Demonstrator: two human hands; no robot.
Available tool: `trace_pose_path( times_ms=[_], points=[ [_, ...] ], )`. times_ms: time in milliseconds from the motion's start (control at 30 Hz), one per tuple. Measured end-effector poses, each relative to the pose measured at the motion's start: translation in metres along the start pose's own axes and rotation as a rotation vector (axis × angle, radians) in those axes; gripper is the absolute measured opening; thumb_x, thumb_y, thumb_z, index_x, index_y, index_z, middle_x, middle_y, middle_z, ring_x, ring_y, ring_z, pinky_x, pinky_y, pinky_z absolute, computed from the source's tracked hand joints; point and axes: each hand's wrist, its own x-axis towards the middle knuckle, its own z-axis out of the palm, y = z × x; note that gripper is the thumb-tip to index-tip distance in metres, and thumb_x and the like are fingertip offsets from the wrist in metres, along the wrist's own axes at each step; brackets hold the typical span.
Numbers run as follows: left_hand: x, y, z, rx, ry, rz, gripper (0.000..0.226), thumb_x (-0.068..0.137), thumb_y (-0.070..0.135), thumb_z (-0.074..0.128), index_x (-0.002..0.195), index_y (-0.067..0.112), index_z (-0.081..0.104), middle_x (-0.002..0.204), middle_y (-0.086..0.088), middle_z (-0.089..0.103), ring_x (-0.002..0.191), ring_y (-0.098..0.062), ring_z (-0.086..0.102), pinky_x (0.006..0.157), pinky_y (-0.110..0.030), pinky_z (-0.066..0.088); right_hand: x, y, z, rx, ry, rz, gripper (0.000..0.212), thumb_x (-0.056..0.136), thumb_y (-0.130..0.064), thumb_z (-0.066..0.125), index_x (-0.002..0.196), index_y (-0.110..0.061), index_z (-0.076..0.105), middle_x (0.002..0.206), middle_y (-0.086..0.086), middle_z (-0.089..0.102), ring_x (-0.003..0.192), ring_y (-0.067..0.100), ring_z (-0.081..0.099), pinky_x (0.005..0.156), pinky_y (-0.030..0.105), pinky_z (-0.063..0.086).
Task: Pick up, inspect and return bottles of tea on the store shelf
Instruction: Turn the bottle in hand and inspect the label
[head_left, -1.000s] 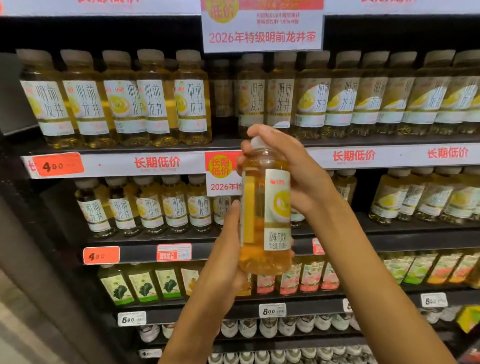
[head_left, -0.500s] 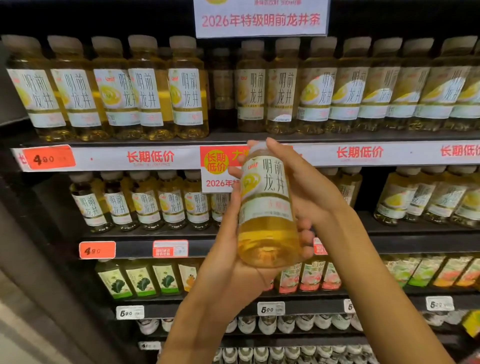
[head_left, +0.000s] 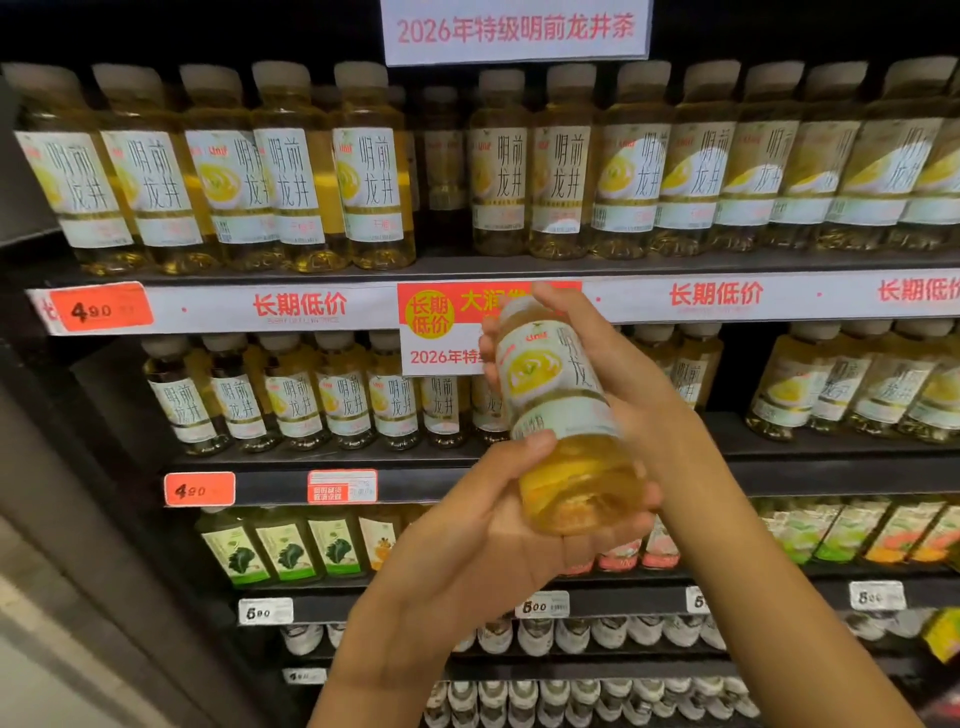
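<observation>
A bottle of golden tea (head_left: 561, 421) with a white label is held in front of the shelves, tilted with its cap up and to the left. My left hand (head_left: 483, 540) cups its base from below, the thumb pressed on the label's lower edge. My right hand (head_left: 618, 374) wraps round the back of the bottle, fingertips showing at its left side near the neck. The label's front with a yellow cup picture faces me.
Rows of the same tea bottles (head_left: 363, 171) fill the top shelf and the second shelf (head_left: 291, 400), with a gap on the top row (head_left: 441, 171). Price strips (head_left: 301, 306) run along shelf edges. Other drinks stand on lower shelves (head_left: 285, 551). A grey pillar is at left.
The bottle has been turned so its front label faces me and tilted further, base toward me. My left hand moved from the side to cup the base. The view shifted down slightly.
</observation>
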Motion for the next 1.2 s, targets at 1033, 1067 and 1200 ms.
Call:
trace_pose_path(
  times_ms=[1033,1067,1200],
  points=[
    [0.003,0.017,-0.027,0.983,0.488,0.388,0.065,0.051,0.038,0.084,0.111,0.036,0.057,0.106,0.019,0.069,0.099,0.000,0.065,0.078,-0.013,0.052,-0.033,-0.011,0.007,-0.750,-0.268,-0.609,0.056,0.072,-0.038,0.077,0.118,-0.015,0.057,0.117,0.011,0.061,0.116,0.035,0.056,0.098,0.045,0.048],
    [0.003,0.015,-0.024,0.939,0.478,0.370,0.061,0.052,0.038,0.082,0.108,0.034,0.059,0.103,0.019,0.071,0.096,0.001,0.066,0.075,-0.010,0.051,-0.030,-0.010,0.006,-0.683,-0.225,-0.581,0.058,0.075,-0.048,0.072,0.120,-0.016,0.056,0.117,0.008,0.064,0.116,0.031,0.058,0.096,0.043,0.049],
    [0.003,0.007,-0.018,0.840,0.386,0.293,0.033,0.071,0.032,0.075,0.102,0.033,0.064,0.098,0.024,0.072,0.095,0.007,0.065,0.072,-0.005,0.048,-0.018,-0.012,0.000,-0.507,-0.156,-0.462,0.035,0.094,-0.037,0.047,0.119,-0.016,0.059,0.113,0.005,0.070,0.113,0.030,0.062,0.095,0.040,0.051]
  ],
)
